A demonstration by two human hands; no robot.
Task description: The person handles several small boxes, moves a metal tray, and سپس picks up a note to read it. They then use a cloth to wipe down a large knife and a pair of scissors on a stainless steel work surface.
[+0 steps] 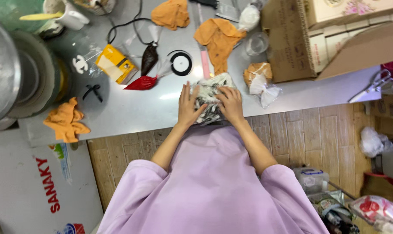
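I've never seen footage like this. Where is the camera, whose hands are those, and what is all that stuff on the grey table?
There is no machine here: a person in a lilac top wears one camera on the head, so you look straight down at their arms. The left hand and right hand both press on a black-and-white patterned bundle at the edge of the grey table. Around it lie orange cloths, a yellow box, a roll of black ribbon, a red piping bag and a pink-handled knife. An open cardboard box stands to the right, and scissors lie beyond it.
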